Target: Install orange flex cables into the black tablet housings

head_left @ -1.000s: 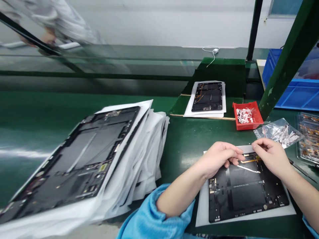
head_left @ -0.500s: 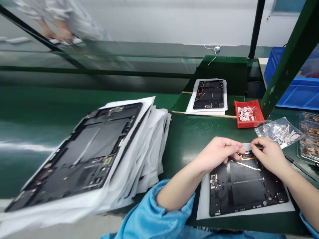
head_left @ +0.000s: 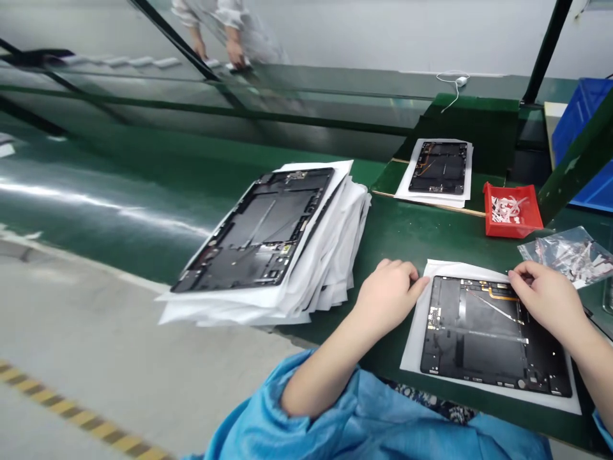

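Observation:
A black tablet back panel (head_left: 493,335) lies on a white sheet (head_left: 416,345), with an orange flex cable (head_left: 502,295) and a thin silver strip (head_left: 495,313) on its upper part. My left hand (head_left: 387,297) rests with curled fingers at the sheet's left edge, holding nothing I can see. My right hand (head_left: 546,300) is at the panel's top right corner, its fingertips pinched together against the edge. Whatever lies inside that pinch is hidden.
Behind me on the left, a stack of black panels (head_left: 258,230) sits interleaved with white sheets. Farther back lies another panel (head_left: 438,167). A red tray (head_left: 512,220) holds white strips, beside a clear plastic bag (head_left: 569,255). A co-worker (head_left: 230,32) stands beyond a glass pane.
The view has swung left and back. My hands have moved apart, and the pale strip held between them no longer shows.

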`<state>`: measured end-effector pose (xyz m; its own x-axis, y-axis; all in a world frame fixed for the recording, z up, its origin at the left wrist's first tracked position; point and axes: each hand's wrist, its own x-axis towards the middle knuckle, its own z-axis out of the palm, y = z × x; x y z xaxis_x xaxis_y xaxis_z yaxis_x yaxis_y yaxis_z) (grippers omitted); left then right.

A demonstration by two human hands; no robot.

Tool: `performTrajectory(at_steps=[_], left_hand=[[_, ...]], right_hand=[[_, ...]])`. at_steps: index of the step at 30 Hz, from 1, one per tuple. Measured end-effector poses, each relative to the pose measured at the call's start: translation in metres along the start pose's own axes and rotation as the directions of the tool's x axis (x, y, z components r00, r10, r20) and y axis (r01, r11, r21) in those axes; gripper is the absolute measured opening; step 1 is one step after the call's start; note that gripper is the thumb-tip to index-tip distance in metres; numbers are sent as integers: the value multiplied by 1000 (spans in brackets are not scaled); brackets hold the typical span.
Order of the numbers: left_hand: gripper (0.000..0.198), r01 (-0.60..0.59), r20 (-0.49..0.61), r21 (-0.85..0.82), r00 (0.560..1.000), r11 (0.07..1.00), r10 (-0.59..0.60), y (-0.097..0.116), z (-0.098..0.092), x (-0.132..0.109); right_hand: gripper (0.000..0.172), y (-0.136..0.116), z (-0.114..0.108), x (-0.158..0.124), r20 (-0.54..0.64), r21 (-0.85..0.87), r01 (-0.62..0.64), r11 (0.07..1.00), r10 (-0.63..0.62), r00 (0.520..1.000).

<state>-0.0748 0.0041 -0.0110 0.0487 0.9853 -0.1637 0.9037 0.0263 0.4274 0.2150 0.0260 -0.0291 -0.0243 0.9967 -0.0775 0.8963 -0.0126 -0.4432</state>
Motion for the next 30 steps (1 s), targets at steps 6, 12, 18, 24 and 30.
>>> performTrajectory(at_steps=[6, 12, 18, 24, 30], left_hand=[[19, -77, 44, -107, 996, 991, 82, -3, 21, -28], [20, -41, -17, -258, 999, 965, 37, 1, 32, -31], [29, 101, 65, -679, 995, 727, -77, 5, 30, -30], [65, 272, 305, -925, 948, 265, 93, 17, 24, -30], [46, 196, 276, -911, 943, 362, 186, 19, 11, -10]], right_hand=[[27, -2, -2, 0, 57, -23, -42, 999, 43, 997], [27, -2, 2, -1, 50, 51, 25, 998, -27, 998], [30, -4, 2, -4, 6, 239, 148, 960, -154, 988], [29, -3, 0, -4, 12, 223, 78, 972, -83, 996], [27, -3, -13, -7, 134, 328, 8, 945, -55, 989]])
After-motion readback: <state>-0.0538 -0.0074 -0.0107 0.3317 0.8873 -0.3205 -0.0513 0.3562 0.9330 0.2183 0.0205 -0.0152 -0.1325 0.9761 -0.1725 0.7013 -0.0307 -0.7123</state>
